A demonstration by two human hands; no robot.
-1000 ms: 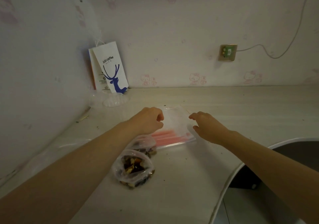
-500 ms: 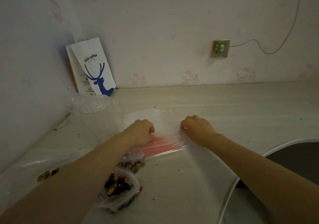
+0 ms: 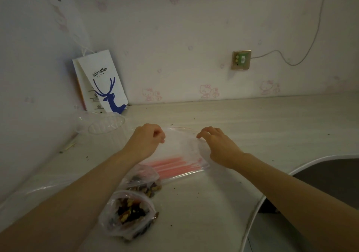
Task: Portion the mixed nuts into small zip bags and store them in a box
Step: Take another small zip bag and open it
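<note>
As far as we can judge, done: two portions are bagged, the nearer filled bag (image 3: 128, 214) and the farther filled bag (image 3: 143, 179), both lying by the left forearm with dark mixed nuts inside; we cannot tell whether their zips are pressed closed.
Left to do: more portions seem due, since both hands are at the pack of empty zip bags (image 3: 180, 148); nothing is stored yet, and the clear plastic tub (image 3: 105, 124) near the corner, perhaps the box, shows nothing inside.
Grip, left: the left hand (image 3: 145, 141) has its fingers curled, thumb and forefinger meeting at the pack's top film, seemingly pinching a layer.
Grip, right: the right hand (image 3: 219, 146) arches its fingers (image 3: 202, 134) with the tips on the pack's far edge; we cannot tell whether they grasp the film or only press it.
Place: the pack lies flat on the worktop (image 3: 262, 127) between the hands, its near end against the farther filled bag.
Film: thin, glossy, limp and clear, with pink zip strips (image 3: 171, 164) stacked at the near end.
Filled bags: bulging, crumpled, lumpy with irregular pieces.
Worktop: pale, smooth, faintly streaked, dotted with dark crumbs.
Tub: thin, stiff, ribbed.
Corner: a paper coffee bag (image 3: 104, 84) leans there, flat and creased.
</note>
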